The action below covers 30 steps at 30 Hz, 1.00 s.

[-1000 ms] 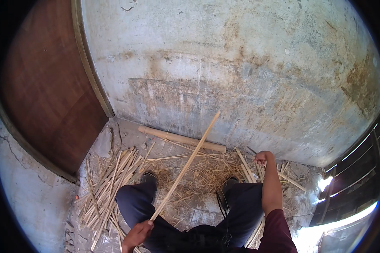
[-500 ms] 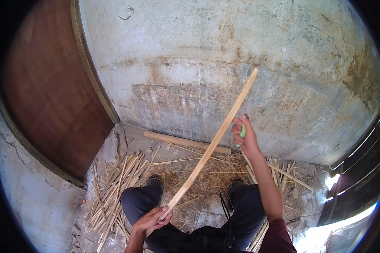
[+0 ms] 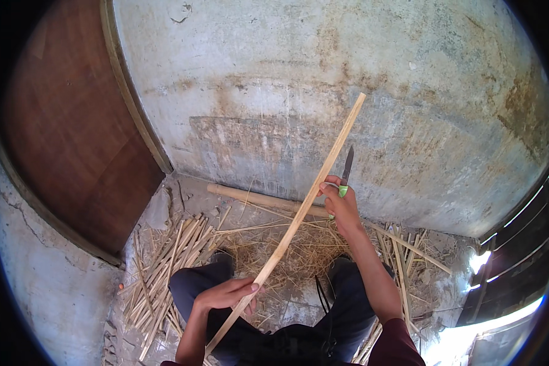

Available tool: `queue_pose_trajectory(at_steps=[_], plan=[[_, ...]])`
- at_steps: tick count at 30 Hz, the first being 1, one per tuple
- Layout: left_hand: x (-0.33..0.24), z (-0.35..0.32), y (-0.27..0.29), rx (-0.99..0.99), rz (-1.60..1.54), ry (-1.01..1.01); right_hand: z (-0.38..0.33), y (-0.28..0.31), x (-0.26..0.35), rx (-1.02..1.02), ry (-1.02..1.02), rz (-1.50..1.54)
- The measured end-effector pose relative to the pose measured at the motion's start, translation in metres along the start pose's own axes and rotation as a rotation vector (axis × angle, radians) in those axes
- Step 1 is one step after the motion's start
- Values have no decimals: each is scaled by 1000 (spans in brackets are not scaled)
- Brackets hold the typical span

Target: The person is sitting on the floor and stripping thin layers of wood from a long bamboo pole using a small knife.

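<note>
Left hand, lower centre: fingers pinch lower part of 1 pale wooden strip, slanting from bottom of frame to upper right of centre. Strip looks light, stiff, slightly springy; edges may splinter, so best held by flat faces. Right hand, right of centre: fingers wrap green-handled knife, tips at strip's edge. Beyond: thick pole near foot of wall.

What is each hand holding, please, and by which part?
The left hand grips the wooden strip by its lower part; the right hand holds the knife by its green handle and seemingly touches the strip's upper half.
</note>
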<state>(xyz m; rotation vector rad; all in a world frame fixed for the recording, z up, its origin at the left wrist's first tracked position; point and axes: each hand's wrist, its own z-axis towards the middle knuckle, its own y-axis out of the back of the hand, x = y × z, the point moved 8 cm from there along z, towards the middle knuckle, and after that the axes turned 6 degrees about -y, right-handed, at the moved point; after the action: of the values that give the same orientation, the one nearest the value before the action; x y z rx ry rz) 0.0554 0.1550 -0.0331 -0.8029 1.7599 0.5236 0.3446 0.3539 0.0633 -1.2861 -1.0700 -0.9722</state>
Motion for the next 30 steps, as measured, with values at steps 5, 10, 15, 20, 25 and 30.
queue_pose_trajectory(at_steps=[5,10,15,20,25,30], plan=[[-46,30,24,-156,432,-129,3,-12,-1,-68,47,-145],[-67,72,33,-151,35,-269,16,-29,-9,-35,51,-231],[-59,89,57,-165,-134,-270,18,-36,-16,-97,340,-438],[-56,71,68,-255,-356,-298,3,-83,-28,160,218,-574],[-47,57,73,-283,-449,-349,-27,-139,-21,312,309,-621],[-53,52,69,-289,-514,-390,-30,-147,-23,356,264,-569]])
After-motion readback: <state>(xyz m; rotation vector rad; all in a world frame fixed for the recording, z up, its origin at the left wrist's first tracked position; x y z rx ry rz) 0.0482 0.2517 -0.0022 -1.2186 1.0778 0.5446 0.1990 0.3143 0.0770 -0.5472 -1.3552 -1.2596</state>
